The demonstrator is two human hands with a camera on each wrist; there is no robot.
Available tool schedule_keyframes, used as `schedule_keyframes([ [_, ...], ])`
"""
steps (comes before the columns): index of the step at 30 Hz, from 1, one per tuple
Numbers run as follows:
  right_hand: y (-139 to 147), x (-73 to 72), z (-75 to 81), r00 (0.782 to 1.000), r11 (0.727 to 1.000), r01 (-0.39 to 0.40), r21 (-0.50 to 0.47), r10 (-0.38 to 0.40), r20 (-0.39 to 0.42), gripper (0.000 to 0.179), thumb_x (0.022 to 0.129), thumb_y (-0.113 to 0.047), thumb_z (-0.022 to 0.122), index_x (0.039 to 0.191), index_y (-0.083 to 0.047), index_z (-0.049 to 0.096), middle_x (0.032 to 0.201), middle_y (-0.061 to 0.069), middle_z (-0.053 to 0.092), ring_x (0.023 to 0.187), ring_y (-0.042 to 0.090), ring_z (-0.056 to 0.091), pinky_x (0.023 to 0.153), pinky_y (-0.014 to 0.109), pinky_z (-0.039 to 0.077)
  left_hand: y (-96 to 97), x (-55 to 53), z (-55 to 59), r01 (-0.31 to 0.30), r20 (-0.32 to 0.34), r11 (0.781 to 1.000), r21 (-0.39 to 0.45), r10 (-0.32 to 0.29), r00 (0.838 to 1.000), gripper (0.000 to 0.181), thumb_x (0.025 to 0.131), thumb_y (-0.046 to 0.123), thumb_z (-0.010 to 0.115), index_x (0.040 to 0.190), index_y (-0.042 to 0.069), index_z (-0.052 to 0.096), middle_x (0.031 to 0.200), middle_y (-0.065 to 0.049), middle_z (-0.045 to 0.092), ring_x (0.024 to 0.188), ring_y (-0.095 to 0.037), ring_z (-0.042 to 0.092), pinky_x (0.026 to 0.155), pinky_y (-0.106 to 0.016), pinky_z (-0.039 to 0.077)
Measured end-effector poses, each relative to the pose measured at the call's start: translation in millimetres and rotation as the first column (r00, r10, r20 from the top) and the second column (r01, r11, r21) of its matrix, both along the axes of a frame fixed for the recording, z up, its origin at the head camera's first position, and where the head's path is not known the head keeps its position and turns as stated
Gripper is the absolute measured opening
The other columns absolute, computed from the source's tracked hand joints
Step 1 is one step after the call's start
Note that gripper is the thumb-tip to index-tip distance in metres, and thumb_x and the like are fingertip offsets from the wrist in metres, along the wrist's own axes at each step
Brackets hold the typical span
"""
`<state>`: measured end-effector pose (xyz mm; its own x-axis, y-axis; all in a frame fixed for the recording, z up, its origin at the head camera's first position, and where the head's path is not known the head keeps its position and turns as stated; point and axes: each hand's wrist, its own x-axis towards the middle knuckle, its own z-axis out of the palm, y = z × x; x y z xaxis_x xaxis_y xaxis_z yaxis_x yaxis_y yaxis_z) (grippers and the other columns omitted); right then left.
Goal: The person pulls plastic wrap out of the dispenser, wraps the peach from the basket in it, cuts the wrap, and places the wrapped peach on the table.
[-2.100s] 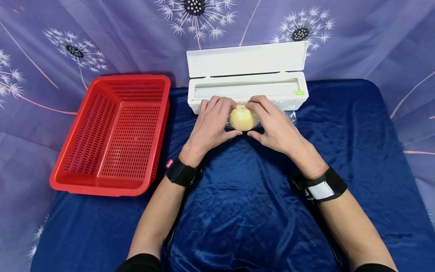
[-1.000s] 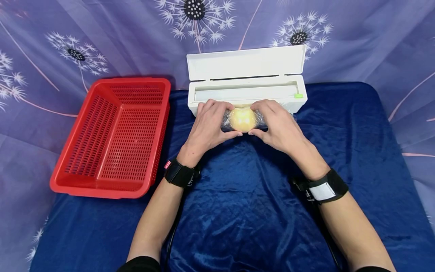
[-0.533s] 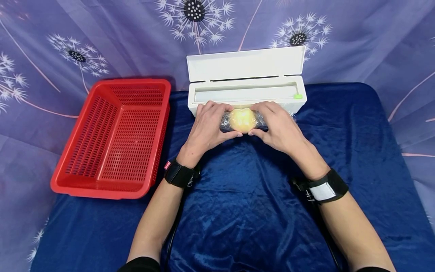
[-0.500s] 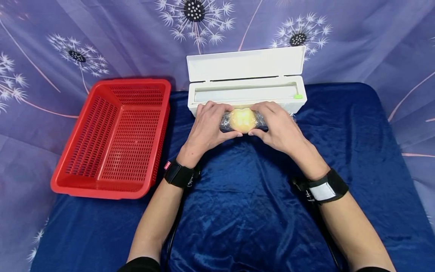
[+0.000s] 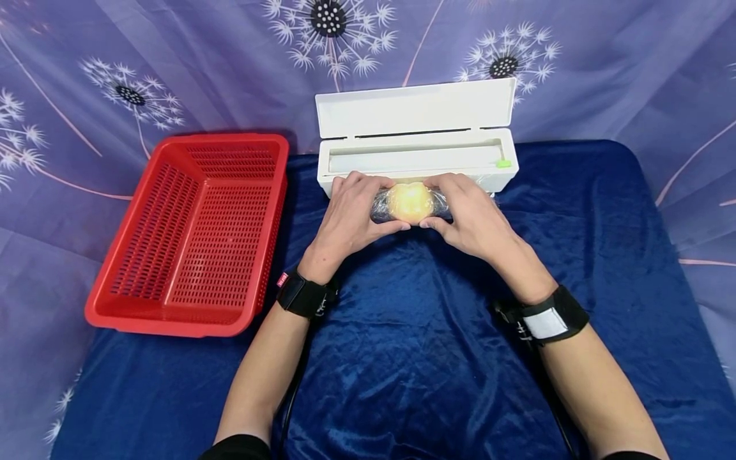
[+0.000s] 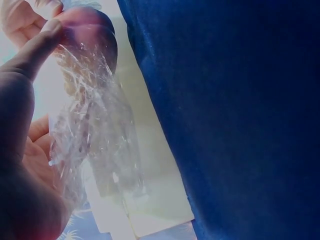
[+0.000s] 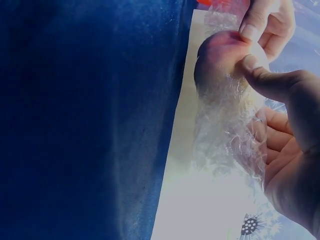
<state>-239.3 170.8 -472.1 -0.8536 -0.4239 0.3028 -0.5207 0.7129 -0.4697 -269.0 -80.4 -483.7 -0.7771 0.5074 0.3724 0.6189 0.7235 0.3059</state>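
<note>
A round yellow fruit [image 5: 411,202], shaped like a peach, is wrapped in clear cling film [image 7: 222,125]. Both wrist views show a pink blush on its lower side. My left hand [image 5: 352,214] grips it from the left, with the thumb at its near side and the fingertips at its far side. From the right, my right hand [image 5: 473,214] holds it the same way, the two thumb tips almost meeting. Loose, crumpled film spreads out from both sides of the fruit under the palms. Right behind the fruit stands a white cling film dispenser [image 5: 336,179], its lid raised.
Inside the dispenser lies a roll of film [image 5: 414,158], with a green slider [image 5: 503,163] at its right end. A red perforated basket [image 5: 259,255] stands at the left. A blue velvet cloth [image 5: 425,358] covers the table, and a purple dandelion-print curtain [image 5: 230,57] hangs behind.
Both hands keep their grip on the fruit. Its visible face has turned slightly, and more film now shows stretched out at its left and right sides. Basket and dispenser stay put.
</note>
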Motion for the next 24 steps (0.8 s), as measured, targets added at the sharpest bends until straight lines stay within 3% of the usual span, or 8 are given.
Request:
schedule_keyframes([
  [10,0.6,-1.6,0.5,1.0,1.0,-0.017,0.007,0.017,-0.011,0.06,0.092,-0.02,0.086,0.139,0.005,0.058,0.136,0.024,0.063,0.128,0.044,0.058,0.103,0.056,0.048,-1.0,-1.8,1.8,-0.009,-0.037,1.0,-0.001,0.009,0.999,0.075,0.078,0.068,0.086,0.13,0.016,0.072,0.124,-0.002,0.069,0.116,-0.025,0.055,0.09,-0.045,0.035],
  [24,1.0,-2.3,-2.3,1.0,1.0,-0.022,0.013,0.022,0.012,0.06,0.095,-0.021,0.083,0.143,0.005,0.057,0.138,0.024,0.063,0.132,0.045,0.056,0.109,0.057,0.044,-1.4,-0.2,0.5,-0.017,-0.032,1.0,-0.012,0.016,0.999,0.076,0.082,0.07,0.081,0.135,0.017,0.073,0.119,-0.003,0.072,0.111,-0.025,0.054,0.088,-0.045,0.035],
])
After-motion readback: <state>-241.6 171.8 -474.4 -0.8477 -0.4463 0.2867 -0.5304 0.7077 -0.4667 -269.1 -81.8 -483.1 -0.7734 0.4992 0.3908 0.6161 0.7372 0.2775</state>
